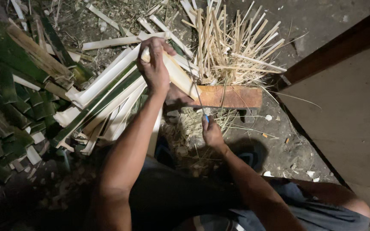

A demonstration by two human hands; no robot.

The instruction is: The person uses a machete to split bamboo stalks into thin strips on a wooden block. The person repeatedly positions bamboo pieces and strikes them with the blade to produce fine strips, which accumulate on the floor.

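Bamboo strip slanting upper-left to lower-right, left hand grip closed around it, right hand grip clasping knife.

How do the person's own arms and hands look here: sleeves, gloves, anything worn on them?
Both forearms are bare, with no sleeve in view. The left hand and right hand are ungloved, and no watch, ring or band shows. Dark clothing appears only below, at the lap.

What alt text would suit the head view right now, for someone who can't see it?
Seen from above, a person's left hand grips a pale bamboo slat resting on a wooden block, while the right hand holds a thin blade against it. Split strips and thin sticks lie around on the ground.
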